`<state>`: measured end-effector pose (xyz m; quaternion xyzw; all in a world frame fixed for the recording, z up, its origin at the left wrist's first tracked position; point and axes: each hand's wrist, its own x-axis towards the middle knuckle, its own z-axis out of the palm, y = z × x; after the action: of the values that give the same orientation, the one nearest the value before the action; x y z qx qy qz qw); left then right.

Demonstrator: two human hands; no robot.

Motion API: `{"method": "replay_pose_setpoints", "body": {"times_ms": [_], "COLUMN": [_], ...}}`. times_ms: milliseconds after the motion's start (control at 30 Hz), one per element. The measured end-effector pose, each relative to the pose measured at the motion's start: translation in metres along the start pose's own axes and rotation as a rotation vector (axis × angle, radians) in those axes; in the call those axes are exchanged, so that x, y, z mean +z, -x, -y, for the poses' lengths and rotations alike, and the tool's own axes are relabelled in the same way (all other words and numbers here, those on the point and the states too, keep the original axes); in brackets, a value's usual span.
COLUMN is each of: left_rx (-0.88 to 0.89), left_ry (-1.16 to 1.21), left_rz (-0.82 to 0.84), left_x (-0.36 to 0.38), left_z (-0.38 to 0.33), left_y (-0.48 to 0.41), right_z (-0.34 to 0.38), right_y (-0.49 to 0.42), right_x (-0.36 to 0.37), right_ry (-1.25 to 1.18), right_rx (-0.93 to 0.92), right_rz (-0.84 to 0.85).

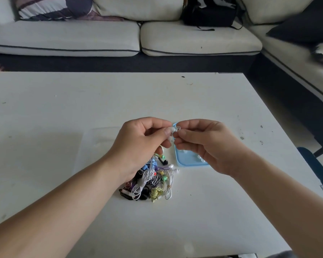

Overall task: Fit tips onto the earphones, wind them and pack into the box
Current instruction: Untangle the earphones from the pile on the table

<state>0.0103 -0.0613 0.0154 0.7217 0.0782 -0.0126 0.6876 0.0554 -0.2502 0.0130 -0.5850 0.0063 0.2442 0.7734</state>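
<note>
Left hand (144, 138) pinches a white earbud (171, 129) | right hand (203, 144) pinches a clear tip (177, 129) against it | risk: a crooked push could flick the tip away

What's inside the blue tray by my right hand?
A few small pale tips lie in the blue tray; the right hand covers most of it, hiding the rest.

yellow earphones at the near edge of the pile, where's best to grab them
Probably pinch the yellow earphones across their wound middle, from above on the near side: the coil is compact and lies at the pile's near edge, so fewer neighbouring cords should drag along.
</note>
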Motion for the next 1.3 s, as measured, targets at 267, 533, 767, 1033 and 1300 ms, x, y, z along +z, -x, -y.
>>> {"method": "replay_pose_setpoints", "body": {"times_ms": [267, 533, 767, 1033, 1300], "left_rx": [0.018, 0.016, -0.009, -0.008, -0.003], "left_ry": [-0.017, 0.012, 0.055, 0.063, 0.039], "left_rz": [-0.005, 0.021, 0.069, 0.072, 0.050], "left_x": [0.0001, 0.0004, -0.0018, -0.0001, 0.0007], "left_z": [0.0016, -0.0002, -0.0012, -0.0004, 0.0001], "left_y": [-0.0017, -0.0007, 0.0001, 0.0003, 0.0023], "right_z": [-0.0009, 0.0004, 0.0015, 0.0011, -0.0019], "right_y": [0.0008, 0.0012, 0.0024, 0.0038, 0.0015], "right_x": [0.0016, 0.0011, -0.0017, -0.0013, 0.0009], "right_ry": [0.051, 0.036, -0.018, 0.004, 0.044], "right_rx": [-0.009, -0.017, 0.038, 0.021, 0.023], "right_rz": [0.002, 0.054, 0.143, 0.159, 0.112]}}
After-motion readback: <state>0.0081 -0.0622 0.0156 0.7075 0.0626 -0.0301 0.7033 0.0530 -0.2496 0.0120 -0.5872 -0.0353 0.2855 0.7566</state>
